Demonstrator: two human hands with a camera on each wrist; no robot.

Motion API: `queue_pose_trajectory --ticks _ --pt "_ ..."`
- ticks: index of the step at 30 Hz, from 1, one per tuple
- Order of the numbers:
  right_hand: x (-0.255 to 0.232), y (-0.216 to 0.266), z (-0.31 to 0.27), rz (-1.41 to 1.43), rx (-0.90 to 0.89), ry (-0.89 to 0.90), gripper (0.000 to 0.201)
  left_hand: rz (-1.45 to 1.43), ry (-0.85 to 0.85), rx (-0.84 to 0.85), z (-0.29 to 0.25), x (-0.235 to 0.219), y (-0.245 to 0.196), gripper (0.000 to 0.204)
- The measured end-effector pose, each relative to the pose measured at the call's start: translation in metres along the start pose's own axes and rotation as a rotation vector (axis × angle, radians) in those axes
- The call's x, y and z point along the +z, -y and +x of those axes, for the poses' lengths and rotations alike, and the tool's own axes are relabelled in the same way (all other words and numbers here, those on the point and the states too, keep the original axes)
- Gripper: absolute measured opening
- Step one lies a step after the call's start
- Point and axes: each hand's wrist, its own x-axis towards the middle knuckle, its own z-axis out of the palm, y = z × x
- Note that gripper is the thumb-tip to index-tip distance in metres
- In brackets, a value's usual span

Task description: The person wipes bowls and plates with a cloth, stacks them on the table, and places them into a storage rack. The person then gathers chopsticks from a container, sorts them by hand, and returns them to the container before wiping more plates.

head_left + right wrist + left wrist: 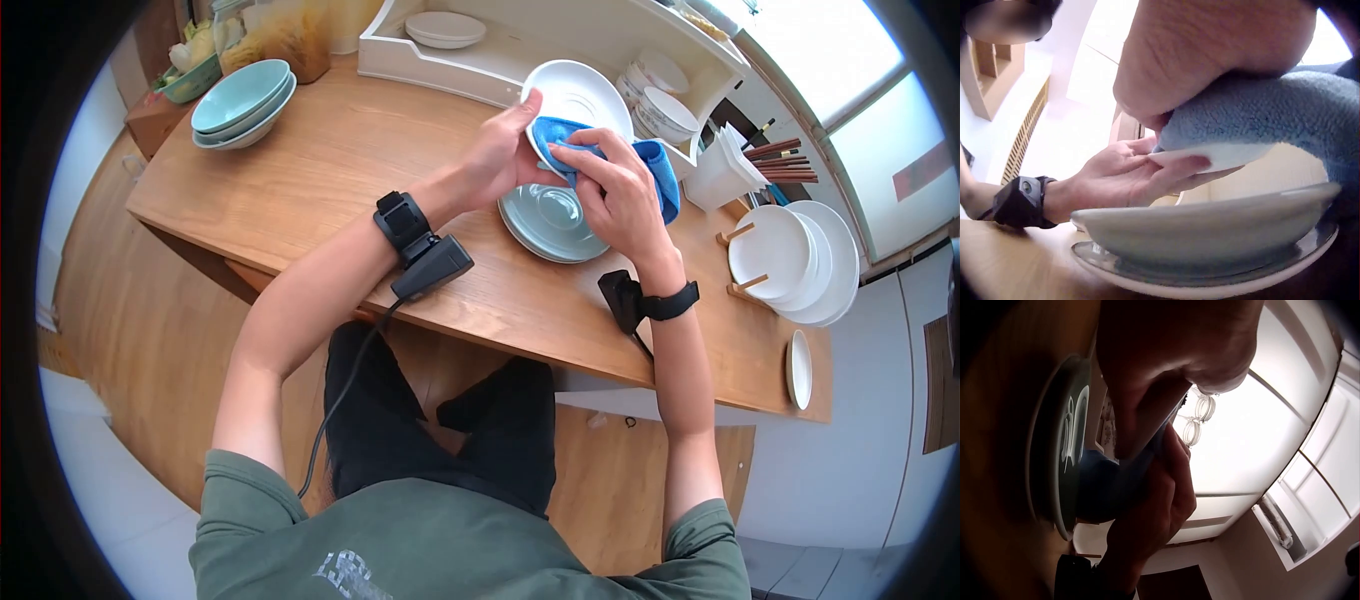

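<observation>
A white plate is held up and tilted by the left hand, thumb on its face and fingers beneath. The right hand pinches a blue cloth against the plate's near edge, and more of the cloth hangs beside that hand. Directly below, pale blue-green plates lie stacked on the table. In the right wrist view the cloth hides part of the held plate, above a stacked dish. The left wrist view is dark, with both hands close together.
Stacked bowls stand on the wooden table at left. A white shelf at the back holds dishes and bowls. On the right are a chopstick container, white plates in a rack and a small white dish.
</observation>
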Motion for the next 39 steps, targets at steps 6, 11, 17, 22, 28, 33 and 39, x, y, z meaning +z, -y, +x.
queue_pose_trajectory --ticks 6,11,17,22,28,33,39 --pt "-0.006 -0.019 -0.008 -0.128 0.174 -0.039 0.023 0.038 -0.131 0.051 -0.001 0.0 -0.005 0.056" --pt "-0.007 -0.035 -0.014 -0.284 0.304 -0.126 0.026 0.101 -0.076 -0.028 -0.004 0.005 -0.006 0.048" --pt "-0.006 -0.031 -0.012 -0.305 0.275 -0.11 0.03 0.191 0.031 -0.122 -0.007 0.015 -0.004 0.05" --pt "0.002 -0.017 -0.008 -0.217 0.095 -0.026 0.037 0.171 0.073 -0.147 -0.006 0.01 0.001 0.053" --pt "0.001 -0.009 -0.004 -0.078 -0.004 0.034 0.037 0.16 0.057 -0.126 -0.006 0.009 0.001 0.057" --pt "0.003 -0.013 -0.004 -0.166 0.031 0.018 0.037 0.197 0.03 -0.104 -0.005 0.009 0.0 0.057" --pt "0.0 -0.032 -0.014 -0.349 0.184 -0.003 0.036 0.156 -0.083 -0.029 -0.001 0.007 0.001 0.052"
